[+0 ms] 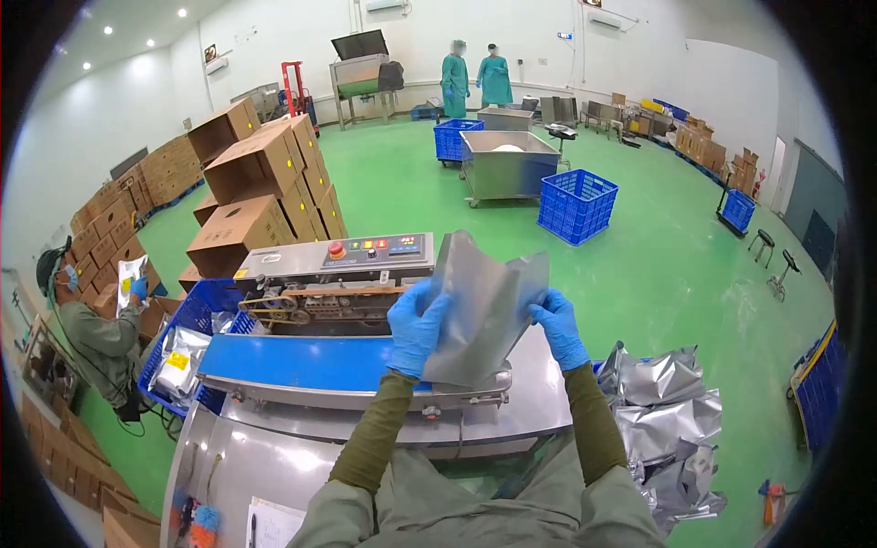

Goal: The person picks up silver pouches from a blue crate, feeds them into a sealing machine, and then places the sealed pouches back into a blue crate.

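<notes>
Holding one silver pouch [489, 310], head view, near centre: left hand [417, 331] and right hand [559, 332], both blue-gloved. Left fingers are closing on its nine-o'clock edge, thumb in front; right fingers are pinching its three-o'clock edge. The pouch is hiding the far end of the blue belt [292, 361]. Pouch pile [665, 411], four o'clock: individual pieces overlapping, hard to separate. Paper sheet [274, 527], seven o'clock: frame cutting it off, writing illegible. Control panel [376, 249], ten o'clock: red digits glowing, too small to read. Yellow label [178, 361], between eight and nine o'clock: text unreadable.
</notes>
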A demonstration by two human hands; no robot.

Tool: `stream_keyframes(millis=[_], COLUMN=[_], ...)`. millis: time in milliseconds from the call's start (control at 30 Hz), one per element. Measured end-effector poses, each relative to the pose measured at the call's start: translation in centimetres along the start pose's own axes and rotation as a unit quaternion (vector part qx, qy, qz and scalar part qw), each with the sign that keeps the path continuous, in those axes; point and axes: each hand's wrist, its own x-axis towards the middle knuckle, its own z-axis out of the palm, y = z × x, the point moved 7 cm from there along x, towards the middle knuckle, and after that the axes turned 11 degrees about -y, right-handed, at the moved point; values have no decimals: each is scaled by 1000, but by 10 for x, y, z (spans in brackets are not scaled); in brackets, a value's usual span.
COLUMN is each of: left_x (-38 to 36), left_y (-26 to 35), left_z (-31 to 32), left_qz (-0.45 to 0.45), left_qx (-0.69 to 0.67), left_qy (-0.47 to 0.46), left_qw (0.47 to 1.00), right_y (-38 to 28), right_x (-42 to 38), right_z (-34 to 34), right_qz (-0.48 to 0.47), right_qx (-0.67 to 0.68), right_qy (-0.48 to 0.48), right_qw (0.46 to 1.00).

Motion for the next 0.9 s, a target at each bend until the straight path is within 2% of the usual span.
stream_keyframes(millis=[67, 100, 133, 167, 200, 267, 333, 400, 433, 567, 600, 667, 733, 800, 833, 900], left_x=[13, 21, 23, 26, 26, 18, 9, 5, 8, 18, 22, 27, 21, 18, 16, 14], left_y=[20, 17, 9, -6, -10, -22, -50, -79, -86, -94, -92, -87, -90, -107, -139, -115], left_z=[3, 13, 22, 19, 13, 1, -3, -7, -6, 4, 7, 15, 17, 17, 17, 19], left_qz=[67, 7, -52, -114, -113, -142, -128, -200, -192, -256, -228, -173, -196, -232, -275, -270], left_qx=[-23, 22, 67, 116, 118, 20, 59, -84, -93, -134, -114, -74, -109, -189, -165, -206], left_qy=[4, -125, -252, -285, -284, -255, -222, -113, -103, -127, -156, -215, -207, -153, -189, -193], left_qw=[997, 992, 964, 945, 945, 956, 965, 970, 972, 949, 954, 958, 952, 942, 928, 921], right_y=[1, -9, -16, -9, 2, 13, 11, 18, 21, 6, 3, 12, 31, 28, 21, 17], right_x=[0, 1, 1, 0, 1, 5, 10, 21, 24, 26, 25, 24, 26, 30, 30, 30], right_z=[8, 14, 17, 12, 2, -5, -1, 4, 4, 13, 13, 9, 2, 5, 8, 9], right_qz=[14, -24, -63, -63, -44, -26, -45, -47, -47, -54, -54, 15, 29, 53, 52, 51], right_qx=[-28, -45, -62, -60, -70, -77, -11, -3, -1, -77, -75, -106, -102, -76, -65, -60], right_qy=[-33, -16, 1, 1, 16, 30, 35, 29, 20, 11, 10, -22, -24, -3, 7, 7], right_qw=[999, 999, 996, 996, 996, 996, 998, 998, 999, 995, 996, 994, 994, 996, 997, 997])
